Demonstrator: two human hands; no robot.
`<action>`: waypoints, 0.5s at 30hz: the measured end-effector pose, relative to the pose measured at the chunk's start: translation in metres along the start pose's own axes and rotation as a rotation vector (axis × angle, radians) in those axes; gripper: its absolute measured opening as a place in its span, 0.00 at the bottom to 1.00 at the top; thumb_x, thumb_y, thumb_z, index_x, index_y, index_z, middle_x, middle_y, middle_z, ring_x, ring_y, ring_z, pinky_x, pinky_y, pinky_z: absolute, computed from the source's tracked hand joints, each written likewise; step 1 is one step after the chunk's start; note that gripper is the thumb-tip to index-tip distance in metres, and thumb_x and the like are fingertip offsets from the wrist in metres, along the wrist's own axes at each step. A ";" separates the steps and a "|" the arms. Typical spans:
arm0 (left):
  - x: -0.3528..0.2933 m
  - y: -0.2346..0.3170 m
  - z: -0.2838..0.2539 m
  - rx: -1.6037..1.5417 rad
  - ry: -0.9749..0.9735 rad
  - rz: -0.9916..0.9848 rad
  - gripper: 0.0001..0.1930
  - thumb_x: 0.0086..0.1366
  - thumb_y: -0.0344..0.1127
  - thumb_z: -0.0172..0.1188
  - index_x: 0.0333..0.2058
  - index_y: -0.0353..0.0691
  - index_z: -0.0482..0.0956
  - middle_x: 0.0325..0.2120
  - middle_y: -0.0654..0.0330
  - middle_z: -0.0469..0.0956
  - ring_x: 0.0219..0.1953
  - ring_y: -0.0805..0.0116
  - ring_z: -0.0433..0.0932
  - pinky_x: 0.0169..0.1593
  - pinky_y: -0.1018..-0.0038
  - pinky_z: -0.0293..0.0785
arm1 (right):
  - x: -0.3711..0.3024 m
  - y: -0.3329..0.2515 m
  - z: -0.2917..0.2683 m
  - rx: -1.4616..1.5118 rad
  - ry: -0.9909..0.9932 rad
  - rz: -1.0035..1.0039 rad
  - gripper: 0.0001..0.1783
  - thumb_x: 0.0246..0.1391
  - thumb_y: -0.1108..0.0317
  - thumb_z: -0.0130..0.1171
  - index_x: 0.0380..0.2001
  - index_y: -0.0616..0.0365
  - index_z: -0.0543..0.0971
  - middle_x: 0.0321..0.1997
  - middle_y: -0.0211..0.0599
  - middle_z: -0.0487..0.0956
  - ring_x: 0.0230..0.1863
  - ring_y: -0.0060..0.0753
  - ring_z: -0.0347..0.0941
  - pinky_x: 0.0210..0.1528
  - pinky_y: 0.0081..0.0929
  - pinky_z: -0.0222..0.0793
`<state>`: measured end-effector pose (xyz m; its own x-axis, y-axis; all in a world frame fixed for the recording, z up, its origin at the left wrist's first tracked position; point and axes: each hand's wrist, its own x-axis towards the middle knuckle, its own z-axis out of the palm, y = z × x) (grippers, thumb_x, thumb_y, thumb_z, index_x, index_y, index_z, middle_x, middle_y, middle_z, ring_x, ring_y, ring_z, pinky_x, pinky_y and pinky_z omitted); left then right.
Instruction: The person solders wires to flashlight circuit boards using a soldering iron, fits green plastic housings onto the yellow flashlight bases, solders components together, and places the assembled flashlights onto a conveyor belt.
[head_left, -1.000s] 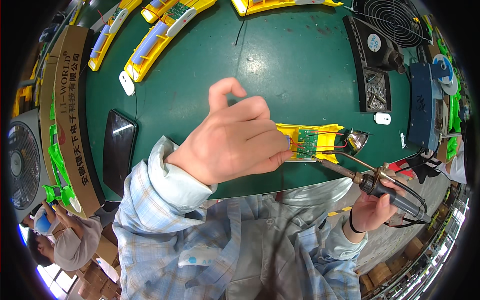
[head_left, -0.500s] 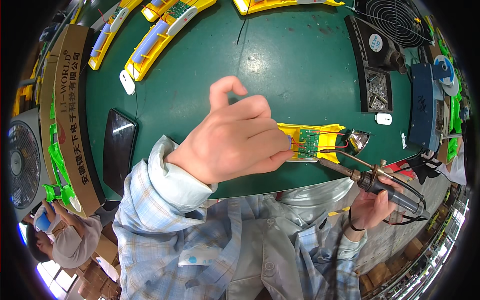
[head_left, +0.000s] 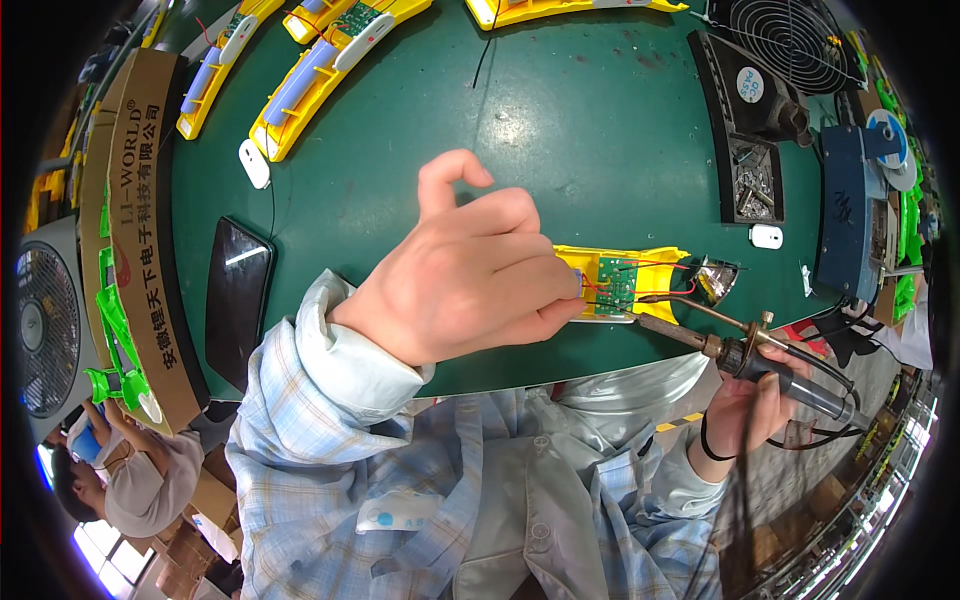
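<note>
Right hand (head_left: 745,410) grips one soldering iron (head_left: 735,355); left hand (head_left: 455,270), hold unclear, blocks one end of one yellow housing (head_left: 655,279); around: four more housings (head_left: 323,84), one black phone (head_left: 238,300).

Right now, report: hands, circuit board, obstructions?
Right hand grips soldering iron. Wired circuit board in yellow casing, iron close. Left hand hides casing's left end.

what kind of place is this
It looks like an electronics assembly workshop, perhaps on a factory floor. The right hand holds a soldering iron by a wired green circuit board in a yellow casing, and similar open yellow units lie along the far side of the green bench.
</note>
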<state>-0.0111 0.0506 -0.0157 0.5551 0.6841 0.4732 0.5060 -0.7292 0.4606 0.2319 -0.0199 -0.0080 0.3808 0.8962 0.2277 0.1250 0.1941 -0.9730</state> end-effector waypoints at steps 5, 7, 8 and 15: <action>0.001 0.000 -0.003 -0.043 -0.002 -0.012 0.09 0.35 0.31 0.65 0.18 0.48 0.74 0.13 0.72 0.62 0.19 0.76 0.63 0.39 0.69 0.50 | -0.001 0.003 -0.001 -0.008 0.022 -0.071 0.17 0.43 0.61 0.53 0.28 0.66 0.67 0.27 0.35 0.64 0.15 0.14 0.57 0.16 0.07 0.51; 0.001 0.000 -0.002 -0.041 0.005 -0.013 0.09 0.35 0.31 0.65 0.18 0.48 0.74 0.13 0.72 0.62 0.19 0.75 0.63 0.39 0.69 0.50 | -0.001 0.001 0.003 0.017 -0.004 -0.098 0.18 0.44 0.58 0.51 0.27 0.66 0.66 0.25 0.34 0.63 0.13 0.13 0.55 0.15 0.07 0.50; 0.001 0.001 -0.002 -0.042 0.012 -0.015 0.09 0.36 0.31 0.65 0.18 0.48 0.74 0.13 0.72 0.62 0.19 0.75 0.63 0.39 0.68 0.50 | -0.002 0.003 0.000 0.014 0.017 -0.083 0.18 0.44 0.59 0.51 0.28 0.66 0.66 0.26 0.34 0.63 0.13 0.13 0.55 0.15 0.07 0.50; 0.000 0.001 -0.002 -0.054 0.025 -0.020 0.09 0.35 0.30 0.65 0.18 0.47 0.74 0.13 0.72 0.63 0.19 0.75 0.64 0.39 0.69 0.50 | -0.004 0.003 -0.001 -0.004 0.070 -0.016 0.16 0.44 0.61 0.49 0.28 0.66 0.66 0.29 0.36 0.63 0.13 0.14 0.56 0.16 0.07 0.51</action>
<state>-0.0118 0.0501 -0.0139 0.5287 0.6988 0.4817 0.4797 -0.7143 0.5097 0.2315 -0.0238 -0.0118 0.4420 0.8628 0.2453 0.1354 0.2061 -0.9691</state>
